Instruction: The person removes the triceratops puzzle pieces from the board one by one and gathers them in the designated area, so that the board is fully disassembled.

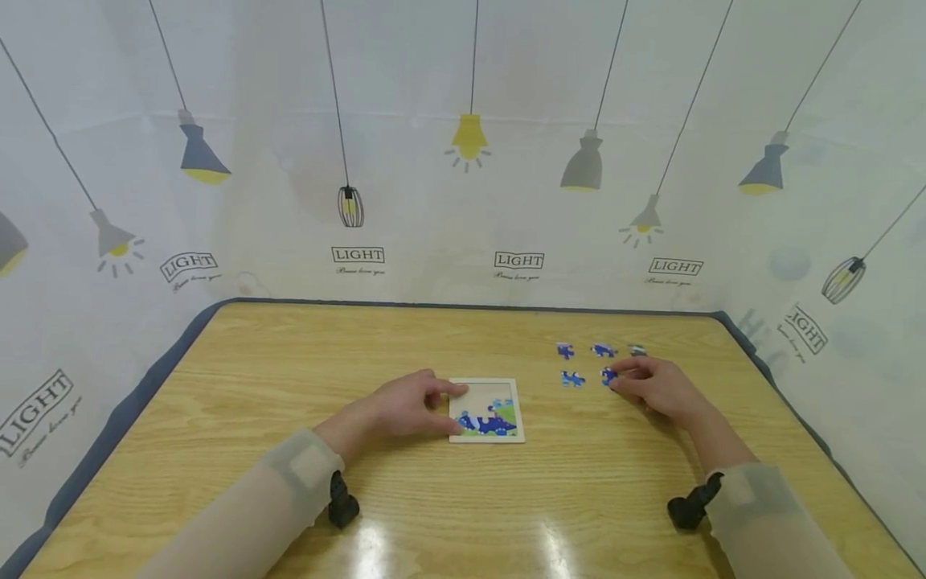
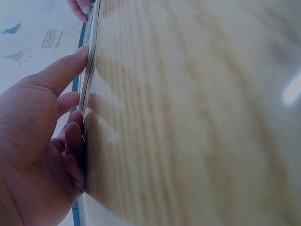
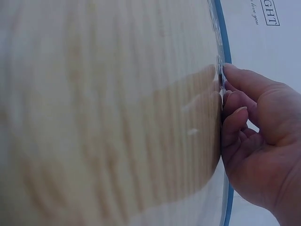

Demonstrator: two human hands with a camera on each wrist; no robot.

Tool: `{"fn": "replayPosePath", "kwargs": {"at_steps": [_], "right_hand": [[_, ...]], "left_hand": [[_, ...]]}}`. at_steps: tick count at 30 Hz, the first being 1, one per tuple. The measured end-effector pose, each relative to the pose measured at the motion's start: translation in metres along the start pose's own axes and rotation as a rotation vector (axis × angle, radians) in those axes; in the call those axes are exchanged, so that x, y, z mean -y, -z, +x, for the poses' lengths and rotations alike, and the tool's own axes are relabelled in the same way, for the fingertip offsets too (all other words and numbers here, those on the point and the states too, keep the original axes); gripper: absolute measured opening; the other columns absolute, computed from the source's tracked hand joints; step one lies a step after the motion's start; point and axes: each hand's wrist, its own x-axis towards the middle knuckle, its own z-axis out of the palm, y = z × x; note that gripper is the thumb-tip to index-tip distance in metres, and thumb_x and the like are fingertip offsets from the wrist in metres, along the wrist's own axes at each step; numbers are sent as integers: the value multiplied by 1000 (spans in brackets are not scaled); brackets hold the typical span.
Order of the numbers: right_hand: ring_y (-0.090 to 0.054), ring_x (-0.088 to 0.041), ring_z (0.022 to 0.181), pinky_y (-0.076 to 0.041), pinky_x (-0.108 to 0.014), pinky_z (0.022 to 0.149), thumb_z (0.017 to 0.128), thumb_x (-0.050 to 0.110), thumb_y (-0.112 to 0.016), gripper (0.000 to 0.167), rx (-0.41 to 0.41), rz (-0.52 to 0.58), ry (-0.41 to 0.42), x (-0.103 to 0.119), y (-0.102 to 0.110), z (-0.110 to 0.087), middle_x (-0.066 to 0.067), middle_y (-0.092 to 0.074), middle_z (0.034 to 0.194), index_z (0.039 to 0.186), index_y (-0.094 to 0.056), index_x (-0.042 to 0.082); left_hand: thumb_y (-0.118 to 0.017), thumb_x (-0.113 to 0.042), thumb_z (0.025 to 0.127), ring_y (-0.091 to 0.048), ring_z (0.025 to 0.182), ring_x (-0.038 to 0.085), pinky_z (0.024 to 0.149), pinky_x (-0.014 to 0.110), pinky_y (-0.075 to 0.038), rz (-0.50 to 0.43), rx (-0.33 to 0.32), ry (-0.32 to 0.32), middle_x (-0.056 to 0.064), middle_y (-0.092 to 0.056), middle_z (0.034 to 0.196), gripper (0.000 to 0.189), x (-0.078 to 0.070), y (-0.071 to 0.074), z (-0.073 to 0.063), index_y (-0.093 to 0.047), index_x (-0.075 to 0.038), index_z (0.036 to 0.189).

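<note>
A white-framed jigsaw tray [image 1: 486, 440] lies on the table, its lower and right parts filled with blue and green pieces. My left hand [image 1: 408, 404] rests at the tray's left side, forefinger on the upper corner and thumb on the lower one. Seen from the left wrist, the thumb [image 2: 61, 73] lies straight along the tray's edge and the other fingers bend beneath the palm. My right hand [image 1: 658, 388] pinches a dark blue puzzle piece [image 1: 607, 375] at table level between thumb and fingertips. In the right wrist view the fingers [image 3: 235, 122] are curled behind the thumb.
Several loose puzzle pieces lie near the right hand: one blue [image 1: 572, 379] to its left, others [image 1: 565, 350] in a row farther back, and a greenish one [image 1: 637, 350] just beyond the fingers. The wooden table [image 1: 325, 338] ends at a wall covering printed with lamps.
</note>
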Motion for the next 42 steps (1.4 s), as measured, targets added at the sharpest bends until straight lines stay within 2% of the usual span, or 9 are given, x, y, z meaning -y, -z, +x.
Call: {"fn": "replayPosePath", "kwargs": {"at_steps": [8, 11, 15, 18, 27, 33, 42], "right_hand": [[-58, -21, 84, -51, -34, 68, 110, 40, -69, 56, -23, 21, -2, 2, 3, -2, -8, -68, 105, 151, -61, 2], [-55, -20, 77, -48, -34, 65, 111, 38, -67, 53, -22, 37, 29, 13, 1, -5, -8, -65, 96, 148, -63, 0], [-52, -19, 69, -47, -34, 62, 111, 32, -68, 46, 32, 123, 93, 33, -11, -8, -8, -61, 90, 143, -65, -2], [-53, -19, 71, -48, -33, 63, 110, 29, -70, 42, 84, 156, 132, 50, -26, -8, -8, -61, 92, 140, -67, 0], [-62, -23, 86, -55, -31, 71, 105, 30, -76, 32, 254, 87, 192, 95, -76, -7, -9, -67, 109, 133, -75, 13], [-60, -25, 97, -55, -35, 76, 101, 27, -80, 29, 290, 76, 199, 106, -94, -2, -8, -66, 114, 129, -76, 19], [-53, -23, 103, -44, -38, 88, 98, 20, -83, 34, 336, -24, 206, 112, -104, 0, -4, -63, 111, 131, -75, 23]], "left_hand": [[-86, -54, 93, -51, 92, 18, 79, 35, -39, 17, 0, -2, 2, -55, 101, 66, -2, 2, -2, -66, -35, 153], [-86, -53, 93, -50, 92, 19, 79, 35, -39, 16, 6, 0, 2, -55, 101, 66, -3, 2, -2, -65, -35, 154], [-86, -53, 93, -51, 92, 19, 80, 36, -39, 8, 9, 11, 2, -55, 101, 66, -4, 3, -2, -66, -35, 153], [-86, -53, 93, -51, 92, 19, 80, 36, -39, 13, 7, 11, 2, -55, 102, 66, -4, 3, -1, -65, -35, 154], [-86, -53, 93, -51, 92, 19, 80, 35, -39, 22, 9, 18, 2, -55, 101, 66, -3, 2, 1, -66, -36, 153], [-85, -54, 94, -52, 92, 19, 80, 36, -40, 22, 16, 17, 2, -56, 102, 65, -2, 1, 1, -66, -37, 153], [-85, -54, 94, -53, 94, 20, 81, 37, -41, 23, 11, 24, 2, -56, 104, 64, -2, 1, 0, -66, -39, 153]]}}
